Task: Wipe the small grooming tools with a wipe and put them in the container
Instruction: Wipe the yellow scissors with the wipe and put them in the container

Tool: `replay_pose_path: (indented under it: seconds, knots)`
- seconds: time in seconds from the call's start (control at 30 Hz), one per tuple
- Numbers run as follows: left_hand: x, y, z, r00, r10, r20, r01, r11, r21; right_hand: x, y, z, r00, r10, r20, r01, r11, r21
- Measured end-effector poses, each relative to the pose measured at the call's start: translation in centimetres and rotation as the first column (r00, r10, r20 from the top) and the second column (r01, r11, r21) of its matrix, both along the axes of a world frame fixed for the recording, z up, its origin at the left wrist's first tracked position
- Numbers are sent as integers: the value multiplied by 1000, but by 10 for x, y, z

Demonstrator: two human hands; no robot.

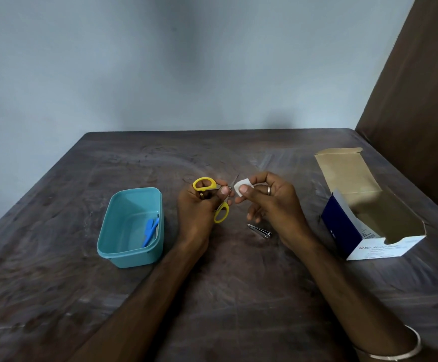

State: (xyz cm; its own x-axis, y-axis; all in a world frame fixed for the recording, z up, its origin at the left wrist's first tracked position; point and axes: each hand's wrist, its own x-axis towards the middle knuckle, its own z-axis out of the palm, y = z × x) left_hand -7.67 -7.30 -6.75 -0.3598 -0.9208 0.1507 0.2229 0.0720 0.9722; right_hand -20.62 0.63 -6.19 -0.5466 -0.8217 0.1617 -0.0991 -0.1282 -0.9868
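Observation:
My left hand [199, 210] grips small scissors with yellow handles [204, 184] above the table's middle, their thin blades pointing up and to the right. My right hand [272, 202] pinches a small white wipe [241, 186] between thumb and fingers, right beside the blades. A metal nail clipper [261, 230] lies on the table just below my right hand. A teal plastic container [131, 227] stands to the left and holds a blue tool [150, 231] against its right wall.
An open white and blue cardboard box of alcohol swabs [374, 223] lies on the right, flap folded back. The dark wooden table [212, 296] meets a pale wall at the back and a brown panel [416, 87] on the right.

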Motion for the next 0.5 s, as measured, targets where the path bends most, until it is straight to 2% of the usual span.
replay_pose_path:
  seconds: [0.13, 0.33, 0.5]
  knots:
    - [-1, 3, -2, 999, -42, 12, 42, 999, -25, 1, 1, 0, 1000, -30, -7, 30, 1000, -3]
    - [-1, 3, 1, 1000, -10, -13, 10, 1000, 3, -1, 2, 2, 997, -74, -9, 74, 997, 2]
    - [0, 2, -1, 1000, -16, 0, 16, 1000, -15, 2, 2, 2, 998, -51, -24, 51, 999, 14]
